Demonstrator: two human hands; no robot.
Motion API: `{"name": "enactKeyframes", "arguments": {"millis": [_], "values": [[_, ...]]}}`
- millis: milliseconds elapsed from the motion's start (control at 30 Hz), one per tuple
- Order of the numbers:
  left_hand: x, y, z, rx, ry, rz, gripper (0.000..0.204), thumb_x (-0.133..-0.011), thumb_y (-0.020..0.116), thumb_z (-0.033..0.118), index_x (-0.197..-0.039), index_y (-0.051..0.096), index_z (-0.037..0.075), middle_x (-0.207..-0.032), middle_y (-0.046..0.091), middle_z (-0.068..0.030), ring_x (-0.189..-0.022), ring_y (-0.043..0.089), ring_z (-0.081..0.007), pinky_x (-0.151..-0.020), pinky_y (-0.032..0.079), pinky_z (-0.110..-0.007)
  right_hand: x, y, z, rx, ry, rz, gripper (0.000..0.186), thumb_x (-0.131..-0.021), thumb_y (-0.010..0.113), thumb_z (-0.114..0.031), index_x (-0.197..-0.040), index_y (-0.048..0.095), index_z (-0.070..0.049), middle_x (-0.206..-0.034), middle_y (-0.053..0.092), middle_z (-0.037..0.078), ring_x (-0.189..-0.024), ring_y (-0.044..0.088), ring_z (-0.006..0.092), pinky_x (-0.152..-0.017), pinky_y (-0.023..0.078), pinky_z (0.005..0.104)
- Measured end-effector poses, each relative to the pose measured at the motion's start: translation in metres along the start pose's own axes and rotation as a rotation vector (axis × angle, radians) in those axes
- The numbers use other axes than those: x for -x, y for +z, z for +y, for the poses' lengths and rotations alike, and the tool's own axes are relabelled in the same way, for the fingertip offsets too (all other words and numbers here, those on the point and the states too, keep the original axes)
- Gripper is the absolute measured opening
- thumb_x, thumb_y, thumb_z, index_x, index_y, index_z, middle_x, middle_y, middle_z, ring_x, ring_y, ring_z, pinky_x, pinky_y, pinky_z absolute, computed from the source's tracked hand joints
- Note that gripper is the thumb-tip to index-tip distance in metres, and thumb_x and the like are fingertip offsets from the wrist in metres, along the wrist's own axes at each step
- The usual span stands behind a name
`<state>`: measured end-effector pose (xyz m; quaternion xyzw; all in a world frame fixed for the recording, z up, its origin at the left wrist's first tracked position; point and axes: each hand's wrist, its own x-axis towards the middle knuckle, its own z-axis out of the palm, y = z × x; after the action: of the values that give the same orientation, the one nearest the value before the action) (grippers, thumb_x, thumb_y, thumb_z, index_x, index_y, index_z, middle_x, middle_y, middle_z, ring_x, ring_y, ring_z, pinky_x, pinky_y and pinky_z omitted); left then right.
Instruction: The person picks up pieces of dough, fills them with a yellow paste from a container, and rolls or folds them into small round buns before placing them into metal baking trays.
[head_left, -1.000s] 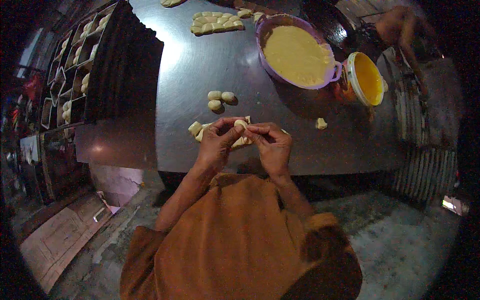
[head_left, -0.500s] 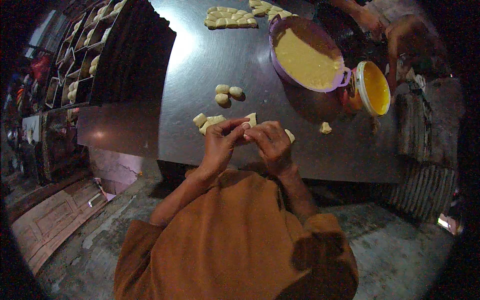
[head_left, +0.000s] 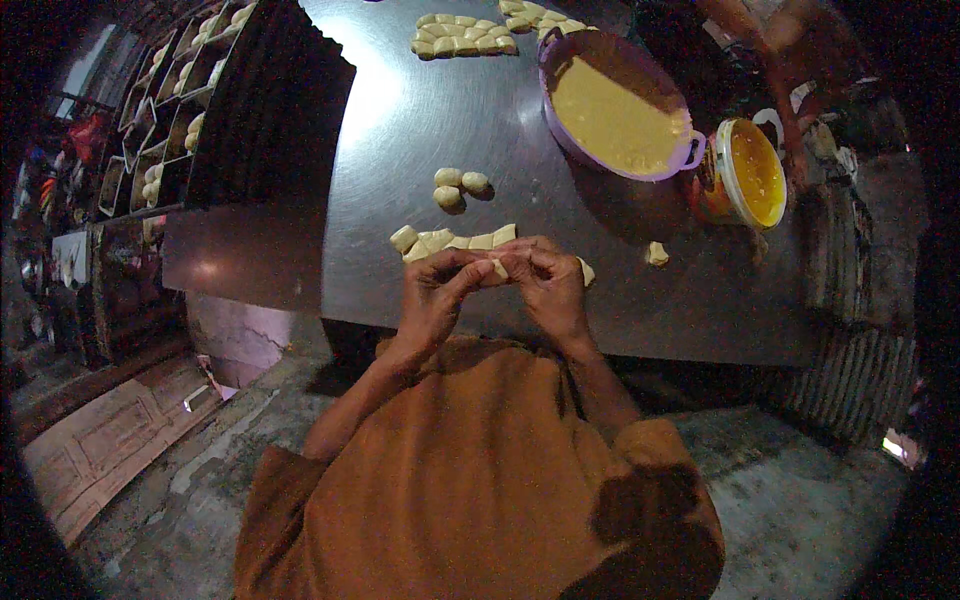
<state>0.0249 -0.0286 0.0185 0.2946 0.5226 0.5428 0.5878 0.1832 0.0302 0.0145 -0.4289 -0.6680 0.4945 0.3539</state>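
Observation:
My left hand (head_left: 440, 290) and my right hand (head_left: 548, 286) meet above the near edge of the table, both closed with fingertips pinching one small piece of pale dough (head_left: 498, 269). Most of that piece is hidden by my fingers. Right behind the hands lies a row of cut dough pieces (head_left: 450, 241), partly covered by my fingers. Another bit of dough (head_left: 587, 271) shows beside my right hand. Farther back, three round dough balls (head_left: 447, 178) sit close together on the metal tabletop (head_left: 400, 140).
A purple basin (head_left: 690, 150) of yellowish filling and a tilted bucket (head_left: 730, 180) with yellow contents stand at right. A dough scrap (head_left: 657, 254) lies nearer. Dough slabs (head_left: 465, 38) rest at the back. Stacked trays (head_left: 165, 140) hold dough at left. Another person's arm (head_left: 740, 20) reaches in.
My hands have come level and closer together, and the dough between the fingertips now shows. More of the dough row behind is visible. The bucket has tipped slightly, and the other person's arms have shifted.

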Motion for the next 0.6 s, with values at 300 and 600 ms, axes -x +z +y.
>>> {"name": "enactKeyframes", "arguments": {"millis": [300,600], "values": [[-0.004,0.004,-0.016,-0.014,0.057,0.146,0.03,-0.092,0.064,0.012,-0.118,0.051,0.002,-0.086,0.067,-0.0083,-0.08,0.064,-0.0128,-0.074,0.053,-0.028,-0.004,-0.001,0.011,0.002,0.246,-0.107,0.014,-0.083,0.074,-0.012,-0.082,0.073,0.002,-0.083,0.069,0.008,-0.081,0.064,0.0137,-0.072,0.05,0.0275],[-0.011,-0.004,-0.009,0.218,-0.033,-0.014,0.071,-0.077,0.058,-0.005,-0.141,0.031,0.01,-0.106,0.062,-0.015,-0.099,0.064,-0.0226,-0.083,0.054,-0.034,-0.016,0.005,0.024,-0.321,0.418,-0.307,0.04,-0.085,0.07,-0.004,-0.122,0.056,0.001,-0.107,0.065,0.007,-0.087,0.064,0.0129,-0.085,0.053,0.0288]]}}
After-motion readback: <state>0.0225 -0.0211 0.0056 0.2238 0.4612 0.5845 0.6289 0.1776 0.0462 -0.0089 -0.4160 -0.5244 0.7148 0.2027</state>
